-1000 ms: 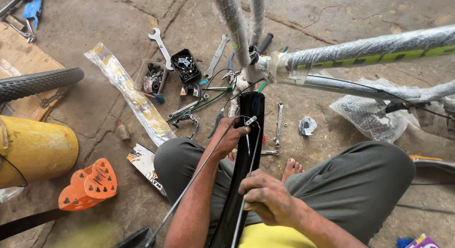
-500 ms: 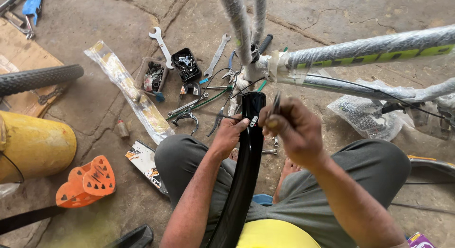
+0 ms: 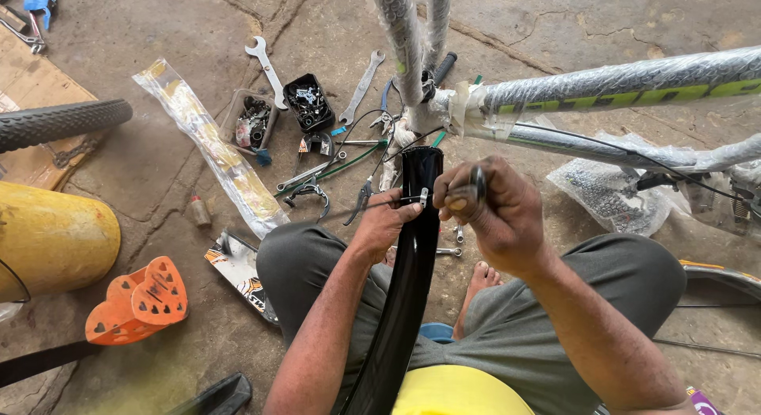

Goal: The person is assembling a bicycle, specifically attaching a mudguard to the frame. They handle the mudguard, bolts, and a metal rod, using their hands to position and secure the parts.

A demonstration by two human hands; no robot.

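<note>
While you sit on the concrete floor (image 3: 143,169) with your knees up, your left hand (image 3: 386,225) pinches the upper part of a glossy black mudguard (image 3: 404,288) that runs from your lap toward 12 o'clock, thumb and fingers closed on its edge near a small metal clip (image 3: 424,197). Your right hand (image 3: 491,209) is curled into a fist just to the 3 o'clock side of the mudguard's top, closed around a dark handle (image 3: 477,177), probably a screwdriver, though most of it is hidden in your grip. A wrapped bicycle frame (image 3: 618,86) crosses above your hands from 12 toward 3 o'clock. Beyond the mudguard, at 11 o'clock, tools lie scattered: spanners (image 3: 265,62), pliers (image 3: 361,201) and two small trays of parts (image 3: 305,102). A long clear plastic wrapper (image 3: 210,149) lies at 10 o'clock, a tyre (image 3: 63,122) at 9 o'clock, with a yellow cylinder (image 3: 51,240) and an orange plastic piece (image 3: 139,302) below it.
</note>
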